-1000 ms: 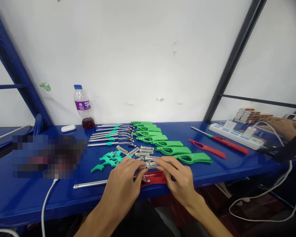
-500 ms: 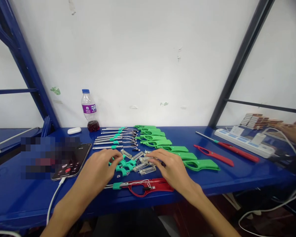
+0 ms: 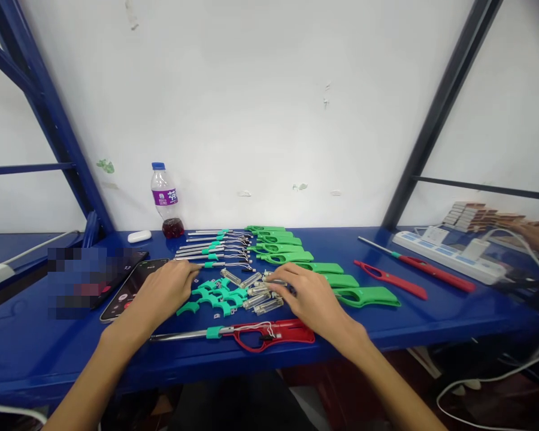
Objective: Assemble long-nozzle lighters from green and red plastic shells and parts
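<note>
My left hand (image 3: 168, 290) is at the left of a pile of teal plastic triggers (image 3: 220, 293), fingers curled together; what they hold, if anything, is hidden. My right hand (image 3: 312, 296) reaches over a heap of clear lighter fuel tanks (image 3: 256, 296), its thumb and forefinger closing on one at the heap's right side. In front of both hands lies an open red lighter shell (image 3: 294, 335) with a metal tube (image 3: 184, 335), a teal collar and white wires. Behind are several metal lighter tubes (image 3: 206, 256) with wires, in a row.
Several green shell halves (image 3: 368, 296) lie in a row to the right. Farther right are a red shell half (image 3: 393, 280), a red lighter (image 3: 435, 272) and a white power strip (image 3: 449, 260). At the left are phones (image 3: 132, 281), a white case (image 3: 139, 236) and a drink bottle (image 3: 166, 200).
My left hand has moved left from the teal triggers, uncovering more of them and the metal tube in front. My right hand stays at the fuel tanks, its fingers slightly closer together.
</note>
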`<state>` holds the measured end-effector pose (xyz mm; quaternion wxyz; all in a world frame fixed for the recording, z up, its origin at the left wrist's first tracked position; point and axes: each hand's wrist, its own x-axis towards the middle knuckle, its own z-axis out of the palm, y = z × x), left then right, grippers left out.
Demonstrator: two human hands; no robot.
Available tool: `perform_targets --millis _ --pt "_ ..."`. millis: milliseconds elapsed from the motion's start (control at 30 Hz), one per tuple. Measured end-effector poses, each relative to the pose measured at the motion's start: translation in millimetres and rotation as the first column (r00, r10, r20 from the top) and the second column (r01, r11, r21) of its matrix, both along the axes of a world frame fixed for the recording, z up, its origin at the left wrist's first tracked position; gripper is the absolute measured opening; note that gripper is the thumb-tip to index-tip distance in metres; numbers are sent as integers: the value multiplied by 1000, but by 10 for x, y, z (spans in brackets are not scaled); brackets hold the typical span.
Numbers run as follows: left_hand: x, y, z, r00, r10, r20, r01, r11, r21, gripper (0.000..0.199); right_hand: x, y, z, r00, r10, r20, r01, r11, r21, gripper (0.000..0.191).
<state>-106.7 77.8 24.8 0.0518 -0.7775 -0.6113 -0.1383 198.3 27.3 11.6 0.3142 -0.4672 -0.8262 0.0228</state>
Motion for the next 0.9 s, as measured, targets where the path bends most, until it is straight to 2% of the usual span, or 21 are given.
perform_targets --millis 100,200,267,333,433,667,900 --pt "129 -247 -74 996 -75 48 71 994 78 51 139 -286 -9 999 -30 10 31 998 -53 20" --pt "293 -606 -207 924 -354 144 335 932 139 41 255 -517 -64 997 -15 78 27 987 -160 27" --pt "366 -803 -314 895 -425 135 408 902 137 35 298 -588 -118 995 -11 96 32 976 -214 30" --pt "395 -907 -403 889 -441 122 421 893 159 32 314 -602 -162 997 -23 79 41 971 -237 27" --pt "391 -911 -453 884 -449 132 426 888 172 34 314 -585 -191 999 -34 42 44 967 -252 24" --pt "403 -875 -343 876 -446 185 443 895 61 41 305 -580 -208 999 -47 11 48 959 -280 26" --pt "472 -916 -248 870 -419 259 402 908 120 34 293 -586 -211 998 -61 10 61 960 -274 27"
